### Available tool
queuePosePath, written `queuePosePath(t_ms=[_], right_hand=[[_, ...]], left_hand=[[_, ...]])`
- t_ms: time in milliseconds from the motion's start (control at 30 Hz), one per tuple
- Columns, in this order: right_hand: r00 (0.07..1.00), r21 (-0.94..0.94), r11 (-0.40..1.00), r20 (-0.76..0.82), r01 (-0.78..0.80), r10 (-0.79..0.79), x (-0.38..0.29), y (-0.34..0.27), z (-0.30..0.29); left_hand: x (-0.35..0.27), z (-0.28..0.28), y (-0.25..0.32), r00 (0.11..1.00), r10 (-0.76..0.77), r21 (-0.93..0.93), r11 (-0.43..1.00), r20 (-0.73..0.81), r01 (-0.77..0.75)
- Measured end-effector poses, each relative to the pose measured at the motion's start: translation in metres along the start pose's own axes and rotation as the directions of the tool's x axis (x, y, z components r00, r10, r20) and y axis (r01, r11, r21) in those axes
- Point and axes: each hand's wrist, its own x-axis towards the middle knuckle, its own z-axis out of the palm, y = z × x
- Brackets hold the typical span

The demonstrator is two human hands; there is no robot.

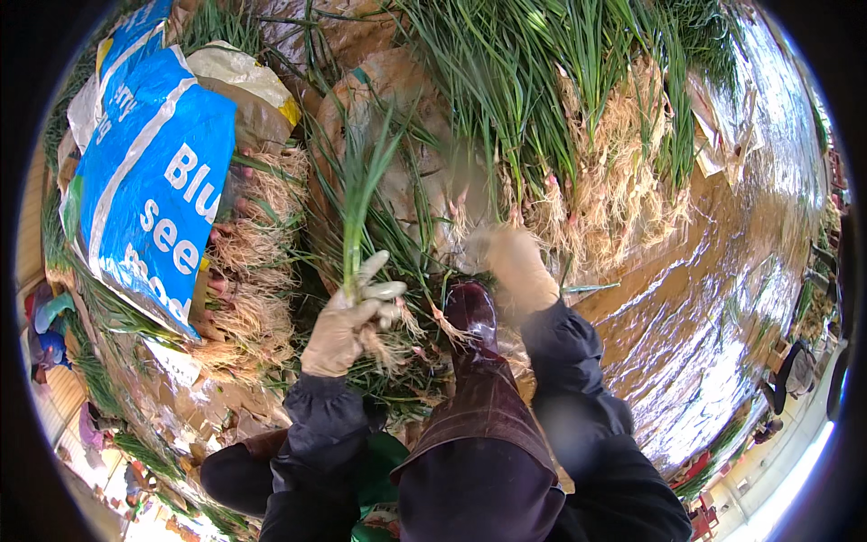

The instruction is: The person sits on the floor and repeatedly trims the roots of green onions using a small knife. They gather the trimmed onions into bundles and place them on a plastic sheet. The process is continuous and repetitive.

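My left hand, in a pale glove, grips several green onion plants by their lower ends. The leaves point up and the pale roots hang below my fingers. My right hand, also gloved, is blurred, just below the roots of a large pile of green onions. Whether it holds anything cannot be told. More loose green onions lie between my hands, beside the dark red boot on my foot.
At the left, a blue printed sack partly covers a stack of onions with pale roots. Wet brown sheeting spreads over the ground at the right. Other people are small at both edges. A crumpled pale sack lies at the upper left.
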Motion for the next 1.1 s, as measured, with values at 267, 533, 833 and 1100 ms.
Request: queuePosePath(t_ms=[267, 533, 833, 1100], right_hand=[[0.836, 0.43, 0.834, -0.263, -0.346, 0.482, 0.08, -0.01, -0.016], [0.911, 0.945, 0.289, 0.022, -0.154, 0.412, 0.062, -0.02, 0.001], [0.997, 0.723, 0.691, 0.04, 0.017, -0.066, 0.04, -0.008, 0.029], [0.832, 0.371, 0.897, -0.396, -0.241, 0.388, 0.092, -0.008, 0.008]], left_hand=[[0.086, 0.01, 0.0, 0.956, -0.035, -0.217, 0.971, 0.291, 0.102], [0.157, 0.036, -0.043, 0.939, 0.332, 0.47, 0.844, -0.085, -0.256], [0.062, 0.009, 0.01, 0.981, -0.013, -0.011, 1.0, 0.192, 0.016], [0.095, 0.016, 0.014, 0.993, 0.064, 0.081, 0.994, 0.098, -0.072]])
